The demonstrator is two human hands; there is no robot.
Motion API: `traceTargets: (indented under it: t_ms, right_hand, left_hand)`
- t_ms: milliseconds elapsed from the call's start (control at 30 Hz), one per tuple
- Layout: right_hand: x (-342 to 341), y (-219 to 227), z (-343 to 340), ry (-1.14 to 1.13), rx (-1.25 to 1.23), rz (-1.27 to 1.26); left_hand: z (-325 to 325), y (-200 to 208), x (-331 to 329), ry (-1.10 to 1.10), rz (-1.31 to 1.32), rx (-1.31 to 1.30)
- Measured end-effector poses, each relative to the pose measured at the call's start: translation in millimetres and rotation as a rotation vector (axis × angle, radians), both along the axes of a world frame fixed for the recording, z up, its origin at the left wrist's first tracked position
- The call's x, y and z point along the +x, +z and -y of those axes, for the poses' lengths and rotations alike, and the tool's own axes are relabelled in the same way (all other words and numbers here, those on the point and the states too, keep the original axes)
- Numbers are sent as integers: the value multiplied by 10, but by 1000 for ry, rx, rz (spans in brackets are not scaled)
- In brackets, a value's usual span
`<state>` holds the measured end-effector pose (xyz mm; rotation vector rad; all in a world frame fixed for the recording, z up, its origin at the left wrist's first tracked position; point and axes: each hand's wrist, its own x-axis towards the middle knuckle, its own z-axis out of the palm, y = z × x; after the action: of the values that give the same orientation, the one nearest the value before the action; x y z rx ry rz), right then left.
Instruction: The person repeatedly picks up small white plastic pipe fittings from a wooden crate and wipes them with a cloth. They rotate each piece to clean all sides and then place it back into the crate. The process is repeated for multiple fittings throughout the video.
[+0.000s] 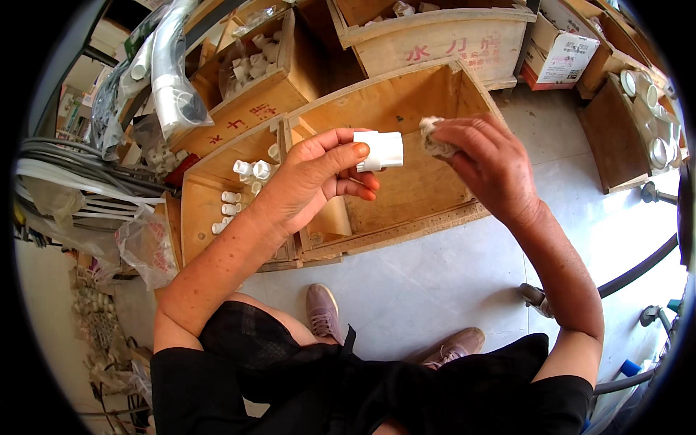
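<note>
Four wooden crates [406, 181] sit on the floor, the nearest big one bare inside, and the smaller one left of it holds roughly ten little white fittings [243, 181]. One cardboard box [562, 51] with a red-and-white label sits top right. Left hand [312, 181] is curled, pinching one white plastic pipe fitting [380, 150] between thumb and fingers, above the crate. Right hand [486, 163] is closed round one crumpled grey rag [435, 138] just beside it.

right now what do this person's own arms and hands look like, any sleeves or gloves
Both forearms are bare to above the elbow, with no gloves, rings or watch visible on the left hand or right hand. Short black sleeves cover the upper arms, matching the black top.
</note>
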<state>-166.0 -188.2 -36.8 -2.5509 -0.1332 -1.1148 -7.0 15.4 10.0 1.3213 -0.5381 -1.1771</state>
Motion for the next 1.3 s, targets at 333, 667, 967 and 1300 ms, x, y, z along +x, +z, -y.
traceTargets:
  t_ms: [333, 667, 967, 1300]
  right_hand:
    - [43, 141, -326, 114, -74, 87]
    - [-33, 12, -41, 47, -26, 4]
    - [49, 89, -322, 124, -124, 79]
    - [-40, 83, 20, -5, -137, 60]
  left_hand:
    - [13, -79, -74, -4, -33, -28]
    - [-12, -58, -6, -17, 67, 37]
    - [14, -109, -88, -16, -32, 27]
    - [18, -83, -6, -4, -43, 62]
